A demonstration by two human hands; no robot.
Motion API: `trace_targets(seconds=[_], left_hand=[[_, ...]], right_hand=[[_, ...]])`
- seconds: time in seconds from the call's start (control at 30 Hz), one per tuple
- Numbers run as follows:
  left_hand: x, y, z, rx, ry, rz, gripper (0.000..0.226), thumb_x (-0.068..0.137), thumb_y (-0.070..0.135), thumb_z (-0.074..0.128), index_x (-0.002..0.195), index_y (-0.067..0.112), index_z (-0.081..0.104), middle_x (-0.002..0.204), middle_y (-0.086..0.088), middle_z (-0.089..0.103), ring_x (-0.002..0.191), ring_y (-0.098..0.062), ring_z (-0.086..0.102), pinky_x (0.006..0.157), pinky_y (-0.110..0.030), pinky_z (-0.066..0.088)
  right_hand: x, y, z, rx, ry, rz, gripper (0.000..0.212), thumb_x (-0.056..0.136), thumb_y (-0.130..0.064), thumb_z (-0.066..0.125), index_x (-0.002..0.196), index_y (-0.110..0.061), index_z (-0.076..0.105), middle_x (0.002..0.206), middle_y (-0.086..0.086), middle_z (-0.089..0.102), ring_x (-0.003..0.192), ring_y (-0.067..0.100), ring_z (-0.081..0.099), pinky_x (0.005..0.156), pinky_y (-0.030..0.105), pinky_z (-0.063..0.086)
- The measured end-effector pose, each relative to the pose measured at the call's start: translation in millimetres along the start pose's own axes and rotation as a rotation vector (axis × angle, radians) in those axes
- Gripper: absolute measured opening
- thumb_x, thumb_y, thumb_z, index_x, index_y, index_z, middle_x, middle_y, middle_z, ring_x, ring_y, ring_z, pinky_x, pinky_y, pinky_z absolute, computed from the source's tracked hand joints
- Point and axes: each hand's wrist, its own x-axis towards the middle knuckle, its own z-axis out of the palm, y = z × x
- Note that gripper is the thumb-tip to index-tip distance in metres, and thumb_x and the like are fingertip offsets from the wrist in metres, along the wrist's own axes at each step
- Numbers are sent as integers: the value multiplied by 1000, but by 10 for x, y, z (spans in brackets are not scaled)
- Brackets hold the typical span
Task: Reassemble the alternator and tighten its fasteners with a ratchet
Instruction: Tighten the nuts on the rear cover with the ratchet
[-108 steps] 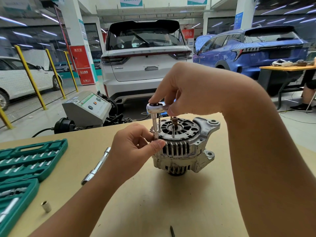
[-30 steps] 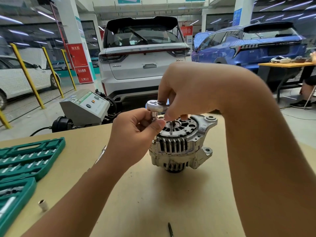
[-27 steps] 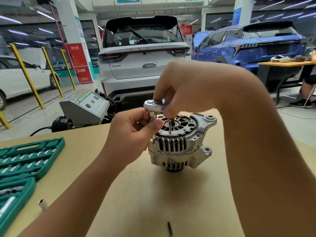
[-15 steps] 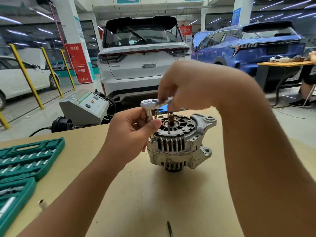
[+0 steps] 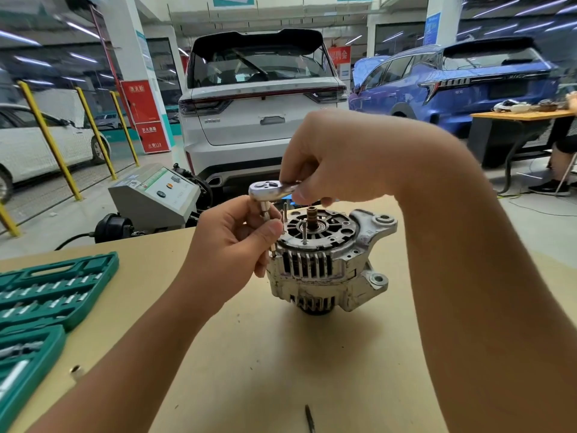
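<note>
A silver alternator [image 5: 327, 264] stands upright on the tan table [image 5: 256, 354], its rusty shaft and thin studs pointing up. My right hand [image 5: 337, 157] grips the handle of a chrome ratchet [image 5: 268, 189], whose head sits above the alternator's left rim. A long extension with a socket [image 5: 266, 220] runs down from the ratchet head to a fastener at the housing's left edge. My left hand [image 5: 237, 239] pinches that extension between thumb and fingers, right beside the housing.
Green socket cases [image 5: 46, 295] lie open at the left edge. A small loose socket [image 5: 76, 370] sits near them and a dark bit [image 5: 309, 417] lies at the front. A grey machine [image 5: 156, 195] stands behind the table, with parked cars beyond.
The ratchet handle has swung back and forth over the alternator while my left hand stayed pinched on the extension. The extension bar lying at the left 3.6 s ago is now behind my arm.
</note>
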Motion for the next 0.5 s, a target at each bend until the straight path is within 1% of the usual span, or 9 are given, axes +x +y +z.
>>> trace_targets(seconds=[0.07,0.13,0.2,0.27,0.33,0.37,0.43,0.5], left_hand=[[9,2,-9,17,19,3,6,91,7,72,88,12,70,64,5,59,42,-18,49,41,-31,46],[25,1,11,28,53,-19,7,91,5,74,88,11,70,63,6,59,40,-17,47,40,-31,45],[32,2,40,17,86,-51,7,90,5,74,88,11,71,62,7,60,40,-17,45,39,-30,44],[29,-4,48,16,112,-61,9,89,7,76,85,14,71,61,7,59,39,-17,45,39,-31,43],[23,-8,32,34,111,-55,6,88,13,77,86,14,72,61,6,59,40,-19,46,39,-33,44],[16,0,23,38,100,-50,7,87,17,77,88,13,72,62,5,59,41,-19,47,40,-34,45],[0,23,12,5,61,-42,14,84,25,75,89,13,71,64,0,59,45,-19,49,42,-33,47],[-10,46,17,-57,33,-47,15,86,25,70,90,11,71,71,-11,62,47,-18,50,43,-30,46]], right_hand=[[-11,26,-13,51,-20,-13,6,89,-25,76,91,-31,75,59,-17,68,53,5,68,50,21,48],[-1,46,-2,79,9,18,6,89,-28,76,92,-33,76,61,-13,68,55,5,66,49,20,47],[-3,33,4,45,31,33,7,91,-29,74,97,-29,77,68,-11,68,59,7,63,50,22,46],[-36,23,-15,79,-28,8,8,89,-25,77,95,-20,77,65,-4,72,52,11,67,47,26,54],[-85,-3,-59,128,-97,-26,12,83,-21,81,93,-16,76,61,-3,72,47,10,66,42,23,51],[-91,-6,-67,118,-99,-30,13,83,-21,81,94,-19,76,61,-6,71,48,7,66,43,21,49],[-63,1,-52,51,-20,-10,17,85,-19,78,96,-32,76,67,-10,69,58,2,64,49,20,45],[-19,-15,-26,21,70,12,23,90,-15,72,98,-36,77,83,-15,68,75,6,65,55,21,46]])
